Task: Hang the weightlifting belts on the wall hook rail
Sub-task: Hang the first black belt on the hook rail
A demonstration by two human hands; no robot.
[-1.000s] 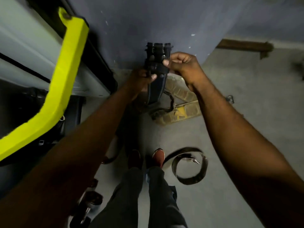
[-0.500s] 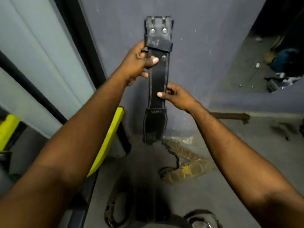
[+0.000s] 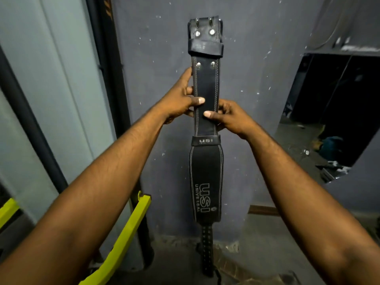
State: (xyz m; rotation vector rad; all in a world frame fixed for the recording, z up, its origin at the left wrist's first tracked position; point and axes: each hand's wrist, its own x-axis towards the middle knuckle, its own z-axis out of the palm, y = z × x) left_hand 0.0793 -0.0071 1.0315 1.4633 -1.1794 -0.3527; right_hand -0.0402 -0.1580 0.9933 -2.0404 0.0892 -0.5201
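A black leather weightlifting belt (image 3: 206,177) with white stitching and "USI UNIVERSAL" lettering hangs straight down in front of the purple-grey wall (image 3: 156,58). Its steel buckle end (image 3: 205,31) is at the top and its perforated tail reaches the floor. My left hand (image 3: 181,99) grips the belt's left edge below the rivets, thumb across the front. My right hand (image 3: 230,117) grips the right edge just lower, thumb on the front. No hook rail shows in this view.
A yellow padded bar (image 3: 125,237) juts up at the lower left beside a dark upright post (image 3: 111,64). Pale panels (image 3: 51,79) fill the left. A dark opening with clutter (image 3: 333,124) lies to the right. Concrete floor (image 3: 257,254) below.
The view tilted upward and the belt rose along the wall. My right hand slid up the belt close under my left hand. The belts on the floor left the view.
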